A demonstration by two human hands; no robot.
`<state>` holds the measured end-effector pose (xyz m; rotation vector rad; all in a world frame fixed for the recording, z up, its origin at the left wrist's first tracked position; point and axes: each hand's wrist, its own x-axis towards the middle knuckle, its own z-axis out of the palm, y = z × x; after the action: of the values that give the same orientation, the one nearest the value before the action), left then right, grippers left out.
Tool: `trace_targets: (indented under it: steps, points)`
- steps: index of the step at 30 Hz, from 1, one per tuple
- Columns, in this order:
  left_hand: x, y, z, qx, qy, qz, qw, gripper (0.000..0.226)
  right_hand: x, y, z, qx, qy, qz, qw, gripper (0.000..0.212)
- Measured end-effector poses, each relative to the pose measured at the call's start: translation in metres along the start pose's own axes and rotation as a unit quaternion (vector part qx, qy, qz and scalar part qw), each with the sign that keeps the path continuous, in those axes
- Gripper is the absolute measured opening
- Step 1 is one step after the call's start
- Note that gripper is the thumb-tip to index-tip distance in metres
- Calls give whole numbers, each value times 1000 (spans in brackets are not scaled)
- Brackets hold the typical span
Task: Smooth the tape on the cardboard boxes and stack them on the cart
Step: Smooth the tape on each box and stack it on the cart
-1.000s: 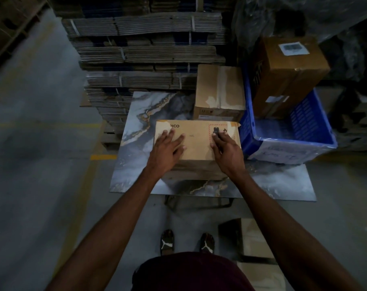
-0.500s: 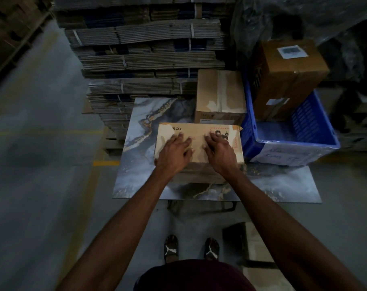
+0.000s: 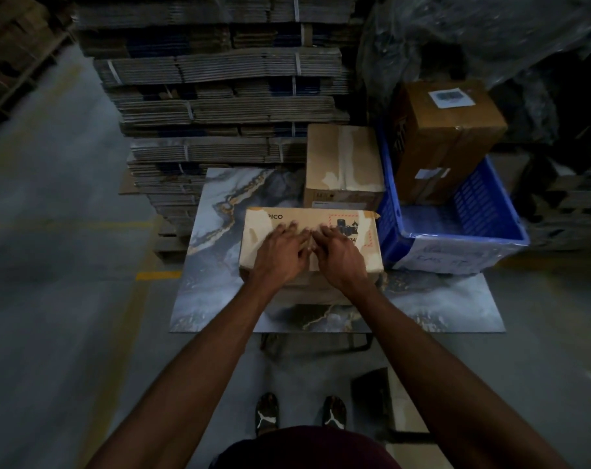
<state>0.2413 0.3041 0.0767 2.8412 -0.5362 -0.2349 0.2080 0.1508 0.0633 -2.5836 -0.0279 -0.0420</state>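
Step in hand: smoothing tape, by the look of it.
Hands: left hand (image 3: 280,253) and right hand (image 3: 338,253) lie flat, fingers straight, on the flat tan printed cardboard box (image 3: 270,220); neither grips anything.
Box: mid marbled grey surface (image 3: 219,299).
Waiting: taped brown carton (image 3: 343,164) at 12 o'clock.
Stacked: one tall brown box (image 3: 446,137) in the blue plastic crate (image 3: 473,211), 2 o'clock.
Left: likely stacking both.

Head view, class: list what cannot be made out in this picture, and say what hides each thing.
- Tape seam on the near cardboard box: covered by the left hand and right hand; fingertips motion-blurred.
- Printed word on that box: first letters lost, only "PICO" reads.
- White label on the brown box in the blue crate: too small and dim.
- Writing on the crate's front: too faint.
- Whatever holds up the marbled tabletop: mostly hidden beneath it.
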Motion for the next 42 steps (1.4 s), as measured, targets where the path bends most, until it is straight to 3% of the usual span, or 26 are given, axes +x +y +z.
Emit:
trace_targets:
  steps: [10,15,20,28,33,38,42]
  points:
    - [-14,6,18,1,10,-6,1000,51,-18,0,12,1,7,2,1000,42]
    - [-12,-1,10,9,5,6,1000,45,-18,-6,3,4,44,-21,999,30]
    - [-26,-1,27,-2,15,-9,1000,49,-30,1,30,10,47,7,999,40]
    - [-31,-5,17,22,14,1,1000,47,-32,15,17,-23,50,-6,998,42]
    - [-47,-7,34,24,55,-8,998,49,-48,20,27,-28,72,-5,997,47]
    - [-41,-16,21,28,33,-3,999,48,-44,30,15,-45,37,-27,998,53]
    - [-48,-23,28,-2,78,-11,997,44,-54,39,15,-45,63,-29,997,48]
